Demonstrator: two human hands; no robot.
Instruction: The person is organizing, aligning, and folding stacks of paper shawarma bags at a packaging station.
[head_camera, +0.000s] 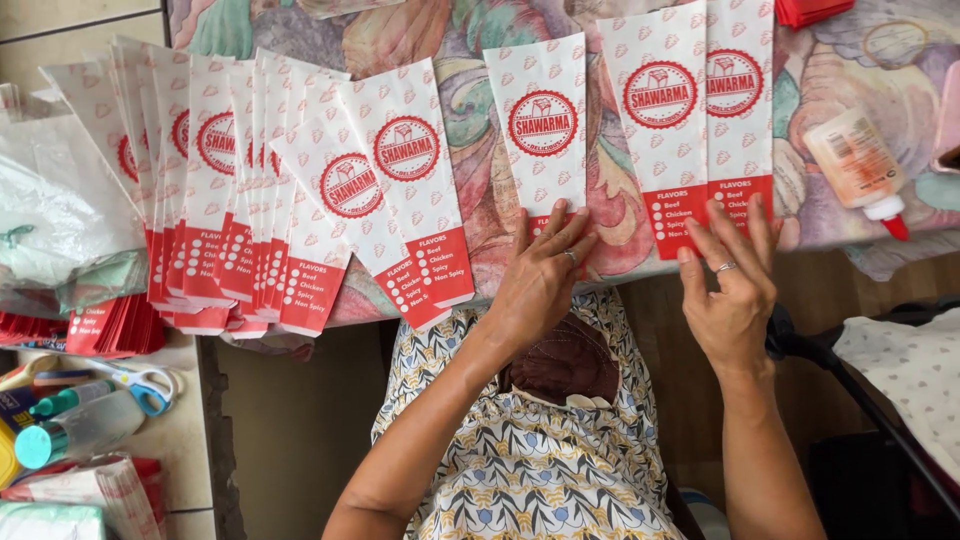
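While neither hand grips anything, both lie flat with fingers spread: the left hand presses the red lower end of a single paper bag, and the right hand pins two overlapping bags beside it, probably to flatten a bottom fold (a glue bottle lies just right of them). Each bag runs lengthwise away from the person across the patterned tablecloth, red end nearest. More bags fan out at left.

Glue bottle on patterned cloth, blue-handled scissors, clear plastic bags
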